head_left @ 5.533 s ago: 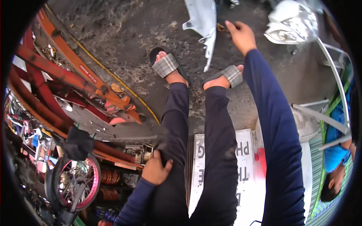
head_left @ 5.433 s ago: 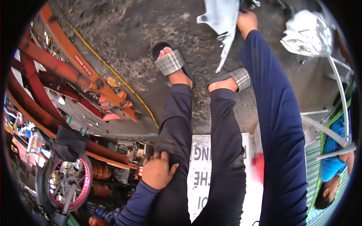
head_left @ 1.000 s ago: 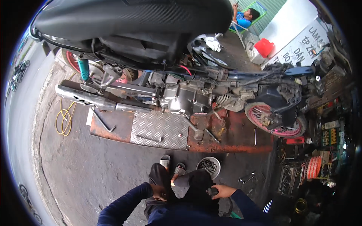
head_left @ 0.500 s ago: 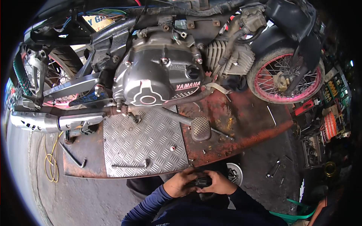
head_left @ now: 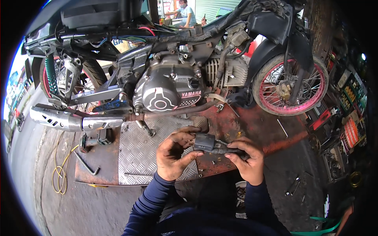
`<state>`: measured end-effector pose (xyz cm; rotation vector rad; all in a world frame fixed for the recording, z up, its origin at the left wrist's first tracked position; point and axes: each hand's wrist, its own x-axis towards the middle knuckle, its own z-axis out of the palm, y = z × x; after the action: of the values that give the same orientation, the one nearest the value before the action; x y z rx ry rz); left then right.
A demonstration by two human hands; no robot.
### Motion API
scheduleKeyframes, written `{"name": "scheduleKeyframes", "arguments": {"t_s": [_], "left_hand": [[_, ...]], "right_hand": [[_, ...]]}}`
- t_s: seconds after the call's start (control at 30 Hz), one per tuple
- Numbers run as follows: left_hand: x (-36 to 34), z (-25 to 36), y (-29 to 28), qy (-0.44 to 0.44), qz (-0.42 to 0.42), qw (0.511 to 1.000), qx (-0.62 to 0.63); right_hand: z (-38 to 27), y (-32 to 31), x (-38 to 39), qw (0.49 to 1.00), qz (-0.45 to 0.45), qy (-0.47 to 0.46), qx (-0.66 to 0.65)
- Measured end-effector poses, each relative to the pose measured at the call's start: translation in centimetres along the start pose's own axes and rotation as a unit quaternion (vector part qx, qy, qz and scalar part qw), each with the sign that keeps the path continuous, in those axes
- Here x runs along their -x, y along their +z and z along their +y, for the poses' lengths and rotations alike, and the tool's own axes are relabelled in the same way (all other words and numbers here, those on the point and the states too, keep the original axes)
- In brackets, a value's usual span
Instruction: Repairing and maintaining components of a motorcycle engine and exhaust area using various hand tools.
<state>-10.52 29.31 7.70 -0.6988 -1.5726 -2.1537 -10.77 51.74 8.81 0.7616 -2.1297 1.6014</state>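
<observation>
Both hands are raised over the front of the work platform with a small black electrical box [head_left: 204, 142] between them. My left hand [head_left: 173, 153] pinches its left end between thumb and fingers, where what look like small metal pins show. From its right side a dark rubbery tab or strap [head_left: 226, 149] sticks out, and my right hand [head_left: 249, 157] has thumb and fingers closed on that tab. Behind them stands a motorcycle with its silver-grey engine cover [head_left: 161, 88] facing me. The brake pedal [head_left: 201, 122] lies just beyond my left fingertips, partly hidden.
On the red platform [head_left: 260, 129] lie a T-shaped wrench [head_left: 141, 175], a bent bar [head_left: 87, 163], a power tool [head_left: 94, 139] and a thin rod [head_left: 282, 128]. Tools and parts crowd the right side. Wrenches [head_left: 292, 187] and a yellow cord [head_left: 59, 177] are on the floor. A person [head_left: 185, 13] sits far off.
Both hands have risen from near my lap to above the platform with the black box. They have spread apart, showing more of it. The view has tilted up, revealing more of the motorcycle.
</observation>
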Motion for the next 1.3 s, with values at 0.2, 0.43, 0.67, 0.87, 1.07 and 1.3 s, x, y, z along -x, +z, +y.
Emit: {"name": "scheduleKeyframes", "arguments": {"t_s": [0.2, 0.43, 0.67, 0.87, 1.07, 1.3], "left_hand": [[-3.2, 1.1, -1.3, 0.035, -0.019, 0.993, -0.114], [-10.6, -0.9, -1.2, 0.093, -0.032, 0.991, -0.087], [-17.6, 0.9, -0.4, 0.229, -0.078, 0.831, -0.502], [-22.9, 2.4, -2.8, 0.310, -0.099, 0.719, -0.614], [-24.5, 0.9, -2.1, 0.314, -0.106, 0.692, -0.641], [-24.9, 0.1, -2.8, 0.313, -0.080, 0.721, -0.613]], "right_hand": [[2.0, -1.7, -3.9, 0.996, 0.031, -0.063, 0.053], [10.2, -2.1, -8.6, 0.994, 0.085, 0.004, -0.069], [9.6, -3.2, -16.1, 0.985, 0.139, -0.039, -0.090], [8.6, -2.4, -17.7, 0.935, 0.189, -0.166, 0.252], [9.5, -1.1, -17.6, 0.914, 0.240, 0.053, 0.324], [13.6, -1.3, -16.1, 0.972, 0.231, -0.022, -0.040]]}}
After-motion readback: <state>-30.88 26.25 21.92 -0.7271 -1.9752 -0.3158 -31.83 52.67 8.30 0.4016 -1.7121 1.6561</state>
